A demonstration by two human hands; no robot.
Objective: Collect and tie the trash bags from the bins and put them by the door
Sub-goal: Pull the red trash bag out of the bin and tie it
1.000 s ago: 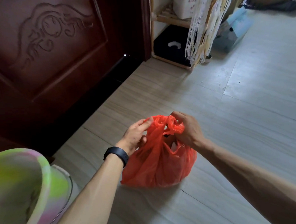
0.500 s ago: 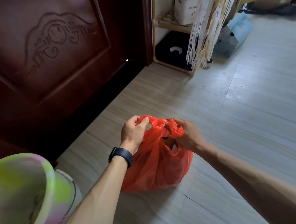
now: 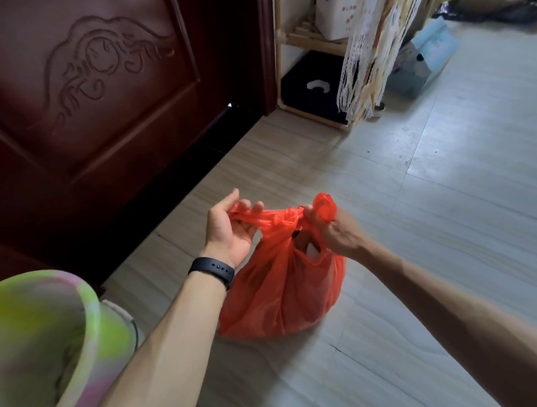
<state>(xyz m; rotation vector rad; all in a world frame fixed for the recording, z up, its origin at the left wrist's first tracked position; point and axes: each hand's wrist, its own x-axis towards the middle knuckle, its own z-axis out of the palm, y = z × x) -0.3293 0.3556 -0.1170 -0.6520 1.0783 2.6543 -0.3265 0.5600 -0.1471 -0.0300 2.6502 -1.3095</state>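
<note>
Pale tile floor (image 3: 454, 238), dark carved door (image 3: 102, 119) at far left. The red trash bag (image 3: 280, 294) is sitting on the floor near the door. The left hand (image 3: 229, 230) and right hand (image 3: 337, 235) are each pinching a stretched end beside the knot (image 3: 288, 216). Likely tightening; pulling evenly and level should avoid tearing the film.

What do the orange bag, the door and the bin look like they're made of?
Orange bag: thin glossy plastic film, crinkled and stretching. Door: dark reddish wood or veneer, satin, carved scrollwork. Bin: probably moulded plastic, smooth marbled green-pink rim.
</note>
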